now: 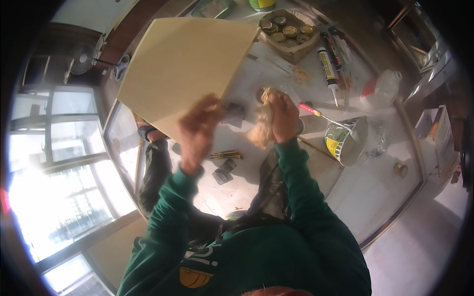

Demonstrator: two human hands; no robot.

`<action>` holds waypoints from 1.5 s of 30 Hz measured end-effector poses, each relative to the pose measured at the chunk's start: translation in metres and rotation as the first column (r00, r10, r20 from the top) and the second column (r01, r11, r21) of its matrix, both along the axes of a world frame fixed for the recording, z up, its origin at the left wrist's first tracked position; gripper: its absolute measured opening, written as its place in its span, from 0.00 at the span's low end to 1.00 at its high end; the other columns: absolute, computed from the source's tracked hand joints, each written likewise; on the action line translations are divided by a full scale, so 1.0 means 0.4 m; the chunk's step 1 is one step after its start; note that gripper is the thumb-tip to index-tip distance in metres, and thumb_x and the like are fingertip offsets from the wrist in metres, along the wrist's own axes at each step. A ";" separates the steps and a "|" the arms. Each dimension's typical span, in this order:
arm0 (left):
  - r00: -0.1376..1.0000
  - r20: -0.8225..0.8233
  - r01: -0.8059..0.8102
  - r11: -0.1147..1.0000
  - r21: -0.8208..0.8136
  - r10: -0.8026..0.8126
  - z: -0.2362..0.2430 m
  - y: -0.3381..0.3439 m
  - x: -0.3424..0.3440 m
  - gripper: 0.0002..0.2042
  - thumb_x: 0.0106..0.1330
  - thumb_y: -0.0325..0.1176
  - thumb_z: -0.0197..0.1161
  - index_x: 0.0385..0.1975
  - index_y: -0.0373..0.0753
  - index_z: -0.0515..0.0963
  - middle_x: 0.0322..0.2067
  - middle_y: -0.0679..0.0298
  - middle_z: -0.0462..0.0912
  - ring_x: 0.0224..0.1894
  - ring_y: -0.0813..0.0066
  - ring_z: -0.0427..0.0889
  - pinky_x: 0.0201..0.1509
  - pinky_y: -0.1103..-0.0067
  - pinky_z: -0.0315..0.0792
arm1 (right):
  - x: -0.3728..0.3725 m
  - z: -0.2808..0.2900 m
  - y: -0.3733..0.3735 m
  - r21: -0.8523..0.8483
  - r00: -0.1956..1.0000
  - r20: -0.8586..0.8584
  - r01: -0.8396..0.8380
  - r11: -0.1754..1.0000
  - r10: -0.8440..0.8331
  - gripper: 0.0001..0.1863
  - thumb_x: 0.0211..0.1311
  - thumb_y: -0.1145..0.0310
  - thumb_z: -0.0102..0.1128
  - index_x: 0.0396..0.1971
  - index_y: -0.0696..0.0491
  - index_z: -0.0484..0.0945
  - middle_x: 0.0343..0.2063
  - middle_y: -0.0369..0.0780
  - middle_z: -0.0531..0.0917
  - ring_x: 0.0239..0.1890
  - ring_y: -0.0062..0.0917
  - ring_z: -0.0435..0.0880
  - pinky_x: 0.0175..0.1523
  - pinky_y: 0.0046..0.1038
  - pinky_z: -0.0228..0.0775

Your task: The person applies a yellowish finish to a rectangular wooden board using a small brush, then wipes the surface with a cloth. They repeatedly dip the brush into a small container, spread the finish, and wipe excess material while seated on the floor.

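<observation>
My right hand [285, 116] grips a crumpled, pale tan cloth or paper [260, 128], held upright over the work surface beside a small round container. My left hand [197, 128] is raised by the lower edge of a large beige board [180, 64], blurred by motion with its fingers partly curled; whether it holds or touches anything is unclear. Between and behind my hands lies a small dark grey block [232, 113]. Below them, near my legs, are some yellow-handled tools [227, 155] and dark grey pieces [223, 171].
A box of round tins [289, 34], caulking tubes [327, 69], a clear plastic jug [380, 91], a red-handled roller [311, 108] and a tilted bucket [340, 140] occupy the right side. A fan [83, 59] and bright windows are at left, a white box [429, 138] at right.
</observation>
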State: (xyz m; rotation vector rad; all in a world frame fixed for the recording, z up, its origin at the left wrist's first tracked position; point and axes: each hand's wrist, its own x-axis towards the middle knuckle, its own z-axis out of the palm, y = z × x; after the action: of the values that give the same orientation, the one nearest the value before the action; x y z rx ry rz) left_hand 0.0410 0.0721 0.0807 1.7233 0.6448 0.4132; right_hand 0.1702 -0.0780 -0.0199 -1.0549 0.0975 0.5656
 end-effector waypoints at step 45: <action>0.995 0.086 -0.099 0.524 0.846 0.050 -0.136 0.475 0.198 0.21 0.63 0.40 0.70 0.48 0.30 0.79 0.54 0.50 0.80 0.57 0.51 0.79 0.61 0.66 0.72 | 0.138 -0.120 0.327 0.036 0.415 0.848 0.575 0.818 -0.329 0.22 0.54 0.85 0.63 0.47 0.47 0.85 0.43 0.40 0.84 0.44 0.36 0.86 0.46 0.33 0.80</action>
State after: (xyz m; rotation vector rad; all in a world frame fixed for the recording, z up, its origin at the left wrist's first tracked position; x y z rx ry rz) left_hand 0.1204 0.2619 0.0262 2.6234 0.4935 0.9557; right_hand 0.2255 0.0527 -0.0677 -1.4012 -0.3935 -0.5347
